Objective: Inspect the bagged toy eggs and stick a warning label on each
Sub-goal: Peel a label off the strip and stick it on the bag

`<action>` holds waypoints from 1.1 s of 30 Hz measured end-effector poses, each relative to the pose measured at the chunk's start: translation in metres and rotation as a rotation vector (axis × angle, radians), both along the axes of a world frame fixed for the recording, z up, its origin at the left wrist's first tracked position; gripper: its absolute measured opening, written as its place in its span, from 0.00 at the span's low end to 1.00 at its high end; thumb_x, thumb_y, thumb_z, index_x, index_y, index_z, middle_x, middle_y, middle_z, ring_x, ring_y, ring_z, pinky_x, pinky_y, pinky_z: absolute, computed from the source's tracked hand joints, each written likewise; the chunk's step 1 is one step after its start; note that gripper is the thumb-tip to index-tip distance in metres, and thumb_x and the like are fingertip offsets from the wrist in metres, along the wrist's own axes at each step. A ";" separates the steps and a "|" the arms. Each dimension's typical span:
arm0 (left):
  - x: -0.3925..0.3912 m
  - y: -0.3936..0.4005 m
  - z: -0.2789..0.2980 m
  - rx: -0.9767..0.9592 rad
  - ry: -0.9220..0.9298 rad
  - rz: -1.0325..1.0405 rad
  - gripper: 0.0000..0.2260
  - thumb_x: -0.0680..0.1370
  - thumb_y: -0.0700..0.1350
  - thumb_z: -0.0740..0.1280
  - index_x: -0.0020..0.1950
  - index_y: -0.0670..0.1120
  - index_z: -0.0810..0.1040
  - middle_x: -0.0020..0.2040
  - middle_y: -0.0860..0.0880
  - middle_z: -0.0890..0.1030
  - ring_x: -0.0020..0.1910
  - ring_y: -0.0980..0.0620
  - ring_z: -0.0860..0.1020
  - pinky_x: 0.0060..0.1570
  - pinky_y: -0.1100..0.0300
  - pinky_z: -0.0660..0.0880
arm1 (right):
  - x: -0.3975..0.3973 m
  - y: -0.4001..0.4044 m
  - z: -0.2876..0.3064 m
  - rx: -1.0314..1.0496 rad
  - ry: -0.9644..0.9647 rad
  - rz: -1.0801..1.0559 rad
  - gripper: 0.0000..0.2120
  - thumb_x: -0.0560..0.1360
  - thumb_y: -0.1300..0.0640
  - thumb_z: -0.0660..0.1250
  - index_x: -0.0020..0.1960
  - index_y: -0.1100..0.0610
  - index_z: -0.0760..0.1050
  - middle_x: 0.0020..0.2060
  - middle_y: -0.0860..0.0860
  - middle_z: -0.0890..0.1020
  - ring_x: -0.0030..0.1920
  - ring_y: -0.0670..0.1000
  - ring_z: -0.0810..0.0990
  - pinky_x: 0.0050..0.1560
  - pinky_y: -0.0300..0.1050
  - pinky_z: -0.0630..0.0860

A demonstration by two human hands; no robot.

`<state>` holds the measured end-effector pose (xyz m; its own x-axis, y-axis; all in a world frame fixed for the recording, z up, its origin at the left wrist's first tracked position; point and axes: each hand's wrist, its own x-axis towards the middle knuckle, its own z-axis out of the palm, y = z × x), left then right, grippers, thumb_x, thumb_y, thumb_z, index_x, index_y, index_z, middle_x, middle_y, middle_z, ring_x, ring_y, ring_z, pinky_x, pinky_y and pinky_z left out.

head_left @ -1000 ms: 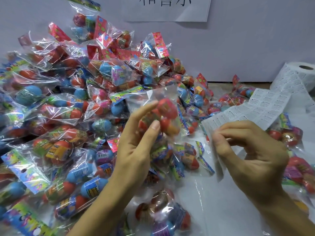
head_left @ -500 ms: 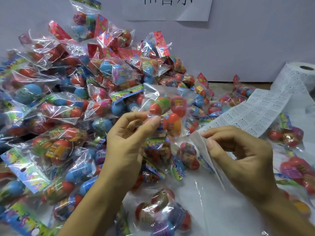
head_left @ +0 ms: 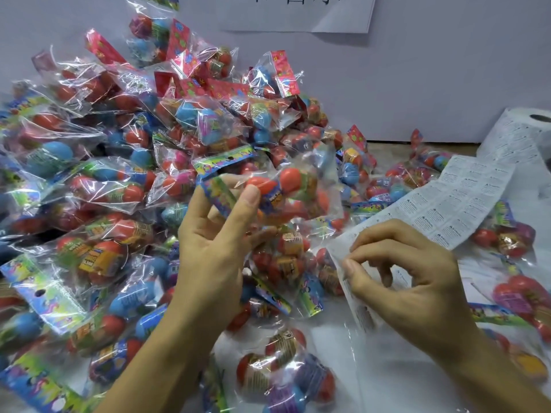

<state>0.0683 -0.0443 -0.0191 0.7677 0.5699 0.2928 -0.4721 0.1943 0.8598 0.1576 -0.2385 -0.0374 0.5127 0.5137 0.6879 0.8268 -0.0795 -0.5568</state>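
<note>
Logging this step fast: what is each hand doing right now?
Left hand: holds a bag of toy eggs up by its header.
Right hand: pinches the end of the label strip.

Left hand [head_left: 208, 251]: bare, no glove, ring or watch that I can see; nails short and plain.
Right hand [head_left: 411, 281]: bare as well, nails short.
Forearms: both uncovered to the frame's edge, no sleeve showing.

Large black characters, cut off by frame top, seen on white paper sheet [head_left: 301, 16] on wall; unreadable. Fine print on label strip [head_left: 456, 204] and egg wrappers too small to be read.
</note>
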 end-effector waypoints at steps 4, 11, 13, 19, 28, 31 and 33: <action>0.001 -0.005 -0.004 0.051 0.070 -0.038 0.06 0.80 0.50 0.68 0.55 0.58 0.81 0.53 0.48 0.85 0.51 0.46 0.85 0.46 0.44 0.83 | -0.001 -0.001 -0.002 -0.052 -0.010 -0.022 0.07 0.71 0.54 0.72 0.39 0.57 0.84 0.49 0.49 0.78 0.47 0.47 0.80 0.42 0.37 0.73; -0.002 -0.003 -0.006 0.062 0.078 0.010 0.34 0.69 0.37 0.78 0.69 0.57 0.68 0.53 0.43 0.86 0.52 0.43 0.86 0.47 0.54 0.83 | -0.002 -0.001 -0.001 -0.072 -0.006 0.020 0.02 0.69 0.64 0.75 0.38 0.61 0.83 0.51 0.52 0.84 0.54 0.44 0.83 0.55 0.34 0.74; -0.004 -0.003 -0.003 0.105 0.033 0.065 0.38 0.68 0.40 0.79 0.71 0.61 0.66 0.50 0.44 0.87 0.49 0.43 0.86 0.39 0.55 0.82 | -0.002 -0.001 -0.001 -0.068 -0.005 0.034 0.02 0.69 0.65 0.75 0.38 0.61 0.83 0.50 0.51 0.85 0.53 0.45 0.84 0.55 0.36 0.76; -0.004 -0.001 -0.004 0.212 -0.093 0.141 0.29 0.81 0.41 0.67 0.77 0.62 0.64 0.48 0.47 0.84 0.49 0.49 0.83 0.52 0.56 0.80 | -0.003 -0.001 0.000 -0.047 0.002 0.046 0.02 0.69 0.66 0.74 0.39 0.62 0.83 0.45 0.50 0.86 0.47 0.47 0.85 0.48 0.38 0.79; -0.005 -0.001 -0.007 0.541 0.188 0.059 0.13 0.74 0.43 0.63 0.34 0.46 0.85 0.51 0.52 0.83 0.59 0.54 0.80 0.50 0.63 0.73 | -0.002 0.000 -0.004 0.015 -0.002 0.003 0.03 0.72 0.64 0.73 0.40 0.62 0.83 0.43 0.49 0.85 0.44 0.49 0.85 0.40 0.42 0.80; -0.008 -0.009 -0.005 0.658 0.235 0.085 0.15 0.71 0.58 0.71 0.36 0.47 0.85 0.49 0.57 0.81 0.55 0.57 0.81 0.49 0.59 0.77 | -0.003 0.001 -0.003 0.048 -0.022 -0.027 0.03 0.73 0.64 0.73 0.40 0.61 0.83 0.43 0.49 0.85 0.44 0.48 0.84 0.40 0.39 0.79; -0.008 -0.013 -0.007 0.728 0.284 0.030 0.15 0.67 0.62 0.75 0.36 0.50 0.84 0.47 0.58 0.79 0.48 0.59 0.81 0.48 0.63 0.76 | -0.004 0.001 -0.001 0.064 -0.034 -0.034 0.05 0.75 0.61 0.72 0.41 0.60 0.84 0.43 0.49 0.85 0.44 0.48 0.84 0.41 0.37 0.79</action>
